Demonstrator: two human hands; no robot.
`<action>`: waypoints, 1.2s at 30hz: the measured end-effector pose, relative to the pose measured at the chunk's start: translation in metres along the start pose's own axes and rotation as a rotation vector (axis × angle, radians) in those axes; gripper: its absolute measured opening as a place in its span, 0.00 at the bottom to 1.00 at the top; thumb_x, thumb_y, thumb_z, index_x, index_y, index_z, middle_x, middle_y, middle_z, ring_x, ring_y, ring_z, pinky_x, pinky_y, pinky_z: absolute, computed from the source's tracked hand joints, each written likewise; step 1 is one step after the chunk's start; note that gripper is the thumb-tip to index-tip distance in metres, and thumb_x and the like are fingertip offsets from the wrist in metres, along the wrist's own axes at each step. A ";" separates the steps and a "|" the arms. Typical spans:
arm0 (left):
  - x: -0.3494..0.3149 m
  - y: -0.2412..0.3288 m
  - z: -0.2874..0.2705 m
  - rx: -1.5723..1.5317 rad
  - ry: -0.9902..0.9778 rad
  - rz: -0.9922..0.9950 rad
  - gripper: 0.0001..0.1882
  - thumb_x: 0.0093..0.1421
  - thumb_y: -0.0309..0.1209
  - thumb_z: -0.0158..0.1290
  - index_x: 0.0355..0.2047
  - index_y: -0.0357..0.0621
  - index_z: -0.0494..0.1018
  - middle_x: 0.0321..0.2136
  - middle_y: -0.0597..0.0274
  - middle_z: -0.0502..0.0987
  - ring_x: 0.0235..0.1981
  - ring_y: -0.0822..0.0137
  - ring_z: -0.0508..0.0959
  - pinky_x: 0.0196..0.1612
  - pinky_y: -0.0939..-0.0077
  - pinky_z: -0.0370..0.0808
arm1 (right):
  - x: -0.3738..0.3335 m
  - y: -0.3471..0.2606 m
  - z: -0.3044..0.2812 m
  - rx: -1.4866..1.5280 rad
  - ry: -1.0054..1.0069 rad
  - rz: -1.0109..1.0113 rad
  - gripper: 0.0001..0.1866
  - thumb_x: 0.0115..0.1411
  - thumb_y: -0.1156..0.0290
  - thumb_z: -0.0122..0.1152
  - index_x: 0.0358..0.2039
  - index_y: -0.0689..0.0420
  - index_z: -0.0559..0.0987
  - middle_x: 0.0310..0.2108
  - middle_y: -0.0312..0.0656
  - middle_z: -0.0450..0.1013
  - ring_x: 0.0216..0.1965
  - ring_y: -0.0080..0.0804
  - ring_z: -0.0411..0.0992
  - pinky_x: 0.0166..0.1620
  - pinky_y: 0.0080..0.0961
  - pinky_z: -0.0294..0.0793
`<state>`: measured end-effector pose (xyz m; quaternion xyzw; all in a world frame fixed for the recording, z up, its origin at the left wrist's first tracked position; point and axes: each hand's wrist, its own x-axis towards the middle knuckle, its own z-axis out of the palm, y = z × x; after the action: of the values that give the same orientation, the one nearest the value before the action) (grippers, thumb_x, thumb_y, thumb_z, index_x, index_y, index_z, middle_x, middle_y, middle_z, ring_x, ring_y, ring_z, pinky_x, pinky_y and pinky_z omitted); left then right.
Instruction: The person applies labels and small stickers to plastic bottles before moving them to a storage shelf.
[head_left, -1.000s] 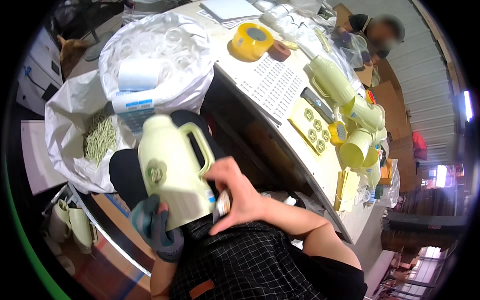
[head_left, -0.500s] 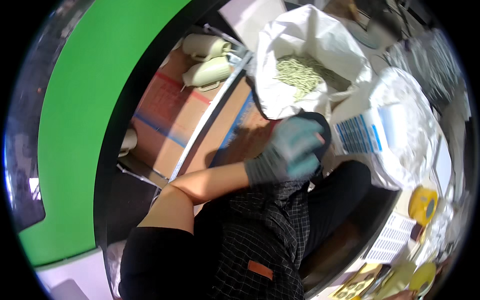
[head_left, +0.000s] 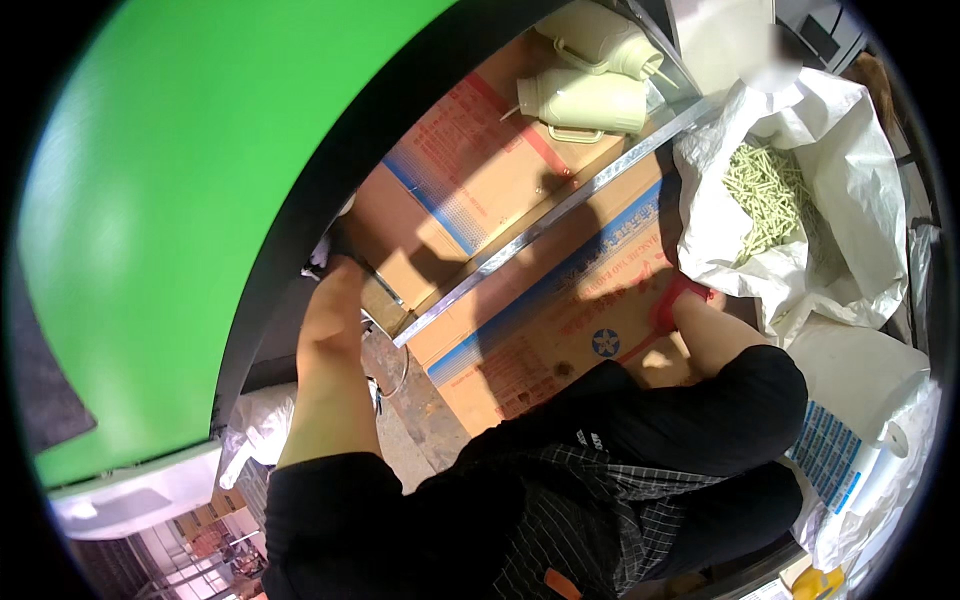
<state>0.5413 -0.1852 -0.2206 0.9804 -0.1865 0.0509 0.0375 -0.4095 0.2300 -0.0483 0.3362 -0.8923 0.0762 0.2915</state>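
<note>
Left hand (head_left: 332, 272): at the end of the bare forearm, pushed up against the dark rim of the big green curved panel (head_left: 200, 200). Its fingers are tucked out of sight, so I cannot tell how far open it is or whether it grips anything.
Right hand: not in the picture.
Just right of the hand: the corner of a flattened brown cardboard box with red and blue print (head_left: 470, 175), touching or nearly so.
Below and to the right: a bare metal strip (head_left: 540, 225) running up to the right, with a second printed carton (head_left: 560, 320) beneath it.
Farther up and right: two pale green plastic jugs with handles (head_left: 585, 100) lying on their sides on the cardboard. They are well apart from the left hand, with their long axes roughly left to right.
Farthest right: an open white sack of pale green sticks (head_left: 770, 190).
</note>
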 end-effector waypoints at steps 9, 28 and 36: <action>0.063 -0.042 0.034 -0.251 -0.248 -0.020 0.25 0.60 0.43 0.66 0.50 0.37 0.77 0.45 0.54 0.78 0.47 0.59 0.76 0.51 0.62 0.76 | 0.008 -0.017 -0.093 -0.061 0.013 -0.029 0.23 0.69 0.74 0.64 0.63 0.60 0.73 0.58 0.49 0.73 0.52 0.43 0.76 0.58 0.35 0.76; -0.447 0.219 -0.364 -1.373 -0.264 2.447 0.14 0.45 0.21 0.54 0.35 0.37 0.74 0.36 0.49 0.74 0.41 0.44 0.75 0.54 0.50 0.73 | -0.017 -0.272 -0.137 1.417 -0.305 -0.046 0.80 0.38 0.42 0.88 0.80 0.56 0.42 0.80 0.53 0.44 0.78 0.51 0.49 0.74 0.50 0.56; -0.585 0.187 -0.253 -0.314 -1.687 2.522 0.20 0.66 0.29 0.57 0.57 0.36 0.76 0.46 0.60 0.81 0.47 0.67 0.78 0.51 0.71 0.76 | -0.105 -0.252 -0.150 1.212 -0.129 -0.024 0.52 0.42 0.47 0.86 0.62 0.59 0.72 0.59 0.48 0.72 0.59 0.53 0.69 0.62 0.48 0.68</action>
<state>-0.0907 -0.1238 -0.0257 -0.0853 -0.8442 -0.5276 -0.0425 -0.1138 0.1461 -0.0011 0.4563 -0.7020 0.5468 -0.0054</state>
